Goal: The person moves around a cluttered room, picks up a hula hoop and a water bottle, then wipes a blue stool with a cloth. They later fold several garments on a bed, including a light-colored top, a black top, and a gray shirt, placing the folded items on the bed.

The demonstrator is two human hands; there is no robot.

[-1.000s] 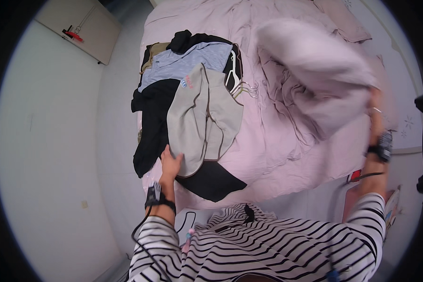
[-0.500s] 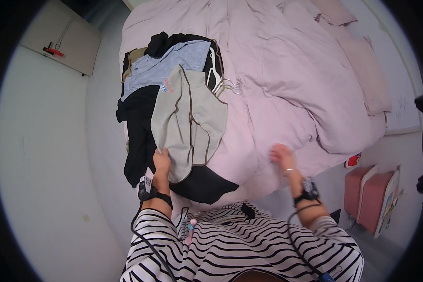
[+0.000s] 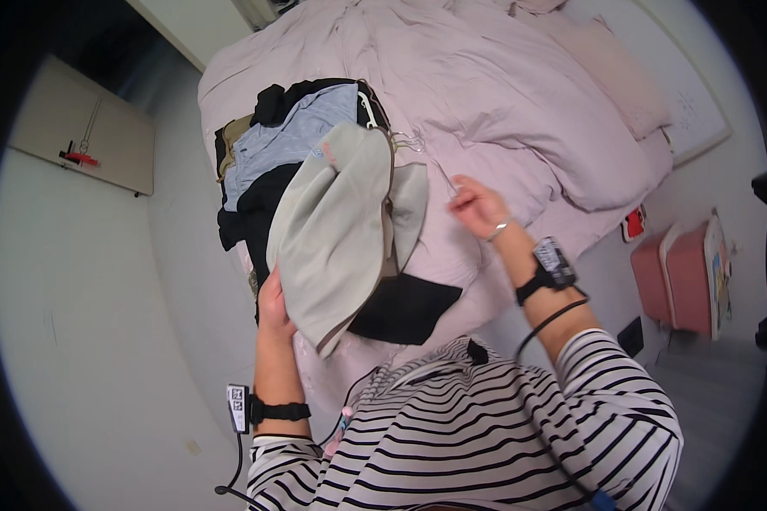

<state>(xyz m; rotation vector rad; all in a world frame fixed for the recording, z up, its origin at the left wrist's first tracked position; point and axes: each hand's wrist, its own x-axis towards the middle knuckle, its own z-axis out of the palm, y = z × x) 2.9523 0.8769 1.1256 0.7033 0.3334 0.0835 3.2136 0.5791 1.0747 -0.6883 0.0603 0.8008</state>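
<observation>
My left hand (image 3: 274, 302) is closed on the edge of a light grey vest (image 3: 337, 238) with dark brown trim. The vest is partly lifted, and its near end hangs loosely above the bed. To the right, my right hand (image 3: 479, 207) is over the pink bedding with its fingers apart and nothing visible in them. Black clothing (image 3: 405, 308) shows below the vest, and more dark fabric lies to its left. Beyond are a light blue garment (image 3: 302, 132), a white hanger (image 3: 366, 111) and metal hanger hooks (image 3: 413, 142) beside the vest's far end.
A rumpled pink quilt (image 3: 486, 94) covers the bed, with a pillow (image 3: 631, 85) at the far right. Pink bins (image 3: 689, 281) stand on the floor to the right. A beige cabinet door (image 3: 68, 128) is at the far left.
My left hand has raised the near part of the vest, and its left panel now folds over toward the right. My right hand has moved forward and left, closer to the hanger hooks.
</observation>
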